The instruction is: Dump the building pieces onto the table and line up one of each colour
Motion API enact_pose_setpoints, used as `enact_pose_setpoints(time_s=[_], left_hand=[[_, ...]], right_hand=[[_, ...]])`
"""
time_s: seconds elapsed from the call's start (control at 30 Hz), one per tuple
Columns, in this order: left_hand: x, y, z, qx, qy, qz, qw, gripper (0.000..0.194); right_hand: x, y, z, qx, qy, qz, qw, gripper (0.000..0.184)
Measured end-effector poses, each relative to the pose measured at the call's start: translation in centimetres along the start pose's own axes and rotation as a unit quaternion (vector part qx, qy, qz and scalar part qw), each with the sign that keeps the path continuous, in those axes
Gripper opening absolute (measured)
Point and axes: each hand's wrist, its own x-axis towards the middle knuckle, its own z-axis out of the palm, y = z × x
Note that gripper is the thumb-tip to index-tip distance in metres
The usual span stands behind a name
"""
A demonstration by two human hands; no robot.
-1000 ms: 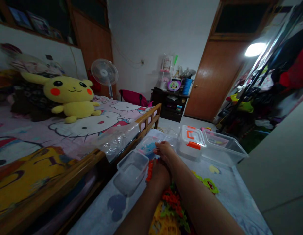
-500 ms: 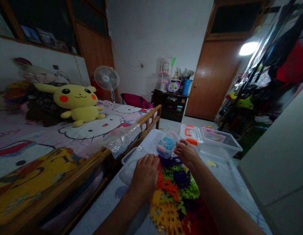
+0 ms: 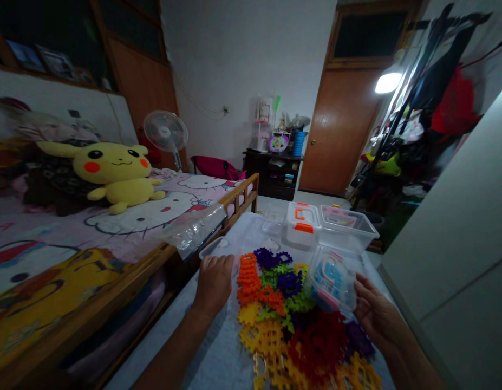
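A heap of interlocking plastic pieces (image 3: 291,319) in orange, purple, green, yellow and red lies on a pale mat in front of me. My right hand (image 3: 375,311) grips a small clear lidded box (image 3: 331,279) with blue and pink parts inside, held above the right side of the heap. My left hand (image 3: 213,281) rests palm down on the mat, fingers curled, touching the heap's left edge next to a stack of orange pieces (image 3: 247,273). Part of a clear container (image 3: 212,248) shows just beyond the left hand.
A white case with an orange handle (image 3: 301,222) and an open clear tub (image 3: 348,227) stand further along the mat. A wooden-framed bed (image 3: 186,254) with a yellow plush toy (image 3: 112,173) runs along the left. A wall is close on the right.
My right hand has carried the small clear box from the far middle of the mat toward me and to the right. The left hand stays by the heap. The camera has tilted down and left.
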Motion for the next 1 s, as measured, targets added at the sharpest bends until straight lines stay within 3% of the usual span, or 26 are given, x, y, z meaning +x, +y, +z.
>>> enact_pose_setpoints(time_s=[0.2,0.3,0.37,0.47,0.6,0.67,0.7,0.77,0.87,1.0], left_hand=[[0.7,-0.4,0.3,0.006,0.018,-0.007,1.0,0.039],[0.1,1.4,-0.2,-0.046,0.082,-0.017,0.995,0.038],[-0.4,3.5,-0.6,-0.152,0.083,0.0,0.985,0.036],[-1.2,7.2,-0.8,-0.382,-0.017,0.022,0.924,0.037],[-1.7,10.4,0.0,-0.625,-0.179,-0.017,0.76,0.064],[-1.9,11.1,0.5,-0.703,-0.207,-0.003,0.68,0.08],[-2.0,11.3,0.6,-0.728,-0.206,0.001,0.654,0.085],[-2.3,11.4,0.8,-0.752,-0.181,-0.014,0.633,0.082],[-2.8,11.1,0.7,-0.756,-0.139,-0.04,0.638,0.063],[-2.9,10.1,0.8,-0.766,-0.128,-0.027,0.629,0.054]], right_hand=[[-0.6,1.3,-0.5,0.004,-0.04,-0.002,0.999,0.059],[-0.9,1.9,-0.4,0.011,-0.066,0.002,0.998,0.06],[-1.1,2.2,-0.1,0.017,-0.077,0.002,0.997,0.063],[-1.8,2.6,0.8,0.023,-0.093,0.005,0.995,0.064],[-2.9,3.5,2.3,0.036,-0.112,0.01,0.993,0.065],[-3.4,4.1,3.1,0.047,-0.11,-0.005,0.993,0.064],[-3.6,4.4,3.3,0.049,-0.111,-0.015,0.992,0.063],[-3.8,5.0,3.6,0.038,-0.128,-0.031,0.991,0.061],[-3.8,5.3,3.4,-0.036,-0.165,-0.056,0.984,0.054],[-3.5,5.1,2.7,-0.164,-0.126,-0.137,0.969,0.048]])
